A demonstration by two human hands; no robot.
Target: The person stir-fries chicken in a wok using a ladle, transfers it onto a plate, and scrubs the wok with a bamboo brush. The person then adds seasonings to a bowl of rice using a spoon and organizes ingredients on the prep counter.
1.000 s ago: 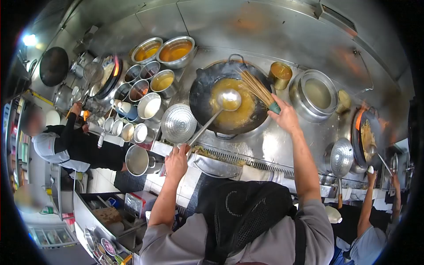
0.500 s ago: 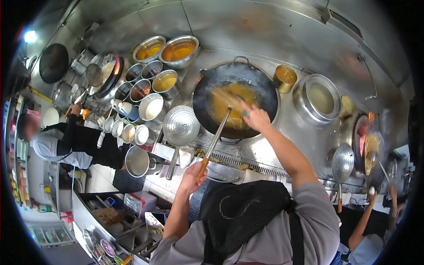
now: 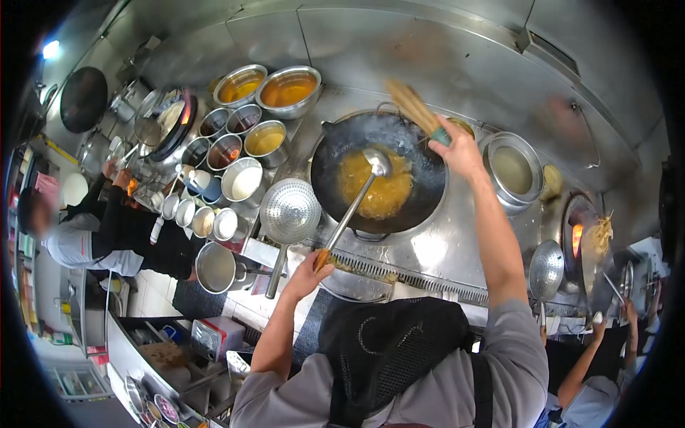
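Closed round the wooden handle of a long ladle (image 3: 354, 202), my left hand (image 3: 311, 274) is at the front edge of the stove. The ladle's bowl rests in brownish-yellow liquid inside a large black wok (image 3: 332, 153). My right hand (image 3: 458, 148) grips the green-wrapped end of a bamboo brush (image 3: 417, 112), raised above the wok's back right rim, its bristles pointing to the back left. A perforated strainer (image 3: 290, 211) lies to the left of the wok. Steam rises from the wok.
Metal pots of sauces (image 3: 242, 178) and two bowls of orange liquid (image 3: 289, 90) stand at the left. A nested pot (image 3: 515, 167) sits right of the wok. A co-worker (image 3: 93, 239) works at the far left, another (image 3: 596, 392) at the right beside a flaming wok.
The brush has swept down into the wok and come back up to its back right. My left hand has shifted along the ladle to its wooden handle. The right co-worker's food is tossed up.
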